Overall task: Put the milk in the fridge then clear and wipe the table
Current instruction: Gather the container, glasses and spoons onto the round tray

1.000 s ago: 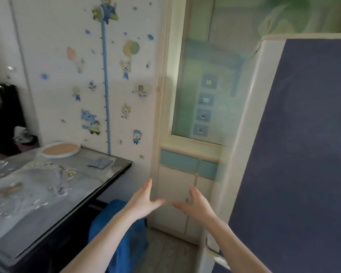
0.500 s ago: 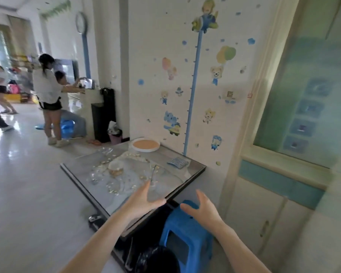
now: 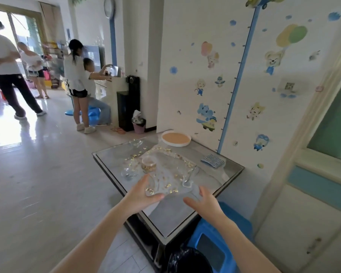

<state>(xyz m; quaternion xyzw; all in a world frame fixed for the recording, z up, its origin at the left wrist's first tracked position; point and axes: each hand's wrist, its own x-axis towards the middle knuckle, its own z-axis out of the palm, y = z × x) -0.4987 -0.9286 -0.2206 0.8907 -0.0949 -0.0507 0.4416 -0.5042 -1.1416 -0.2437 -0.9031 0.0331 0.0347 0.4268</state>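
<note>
The glass-topped table (image 3: 171, 215) stands against the sticker wall, strewn with yellowish crumbs (image 3: 166, 174). On it are a small clear jar (image 3: 149, 164), a clear glass bowl (image 3: 136, 143) at the far edge, a round white tray with an orange inside (image 3: 176, 138), and a folded blue-striped cloth (image 3: 212, 160). My left hand (image 3: 141, 194) and my right hand (image 3: 204, 203) hover over the near end of the table, fingers spread, holding nothing. No milk or fridge is in view.
A blue plastic stool (image 3: 215, 245) and a black bin bag (image 3: 189, 260) stand by the table's near corner. A cabinet door (image 3: 303, 223) is at the right. Several people (image 3: 77, 83) stand across the tiled floor near a black dispenser (image 3: 128, 107) and a pink wastebasket (image 3: 139, 126).
My view has swung left from the fridge and door to the table and room. Both hands stay raised and empty, now over the table's near end.
</note>
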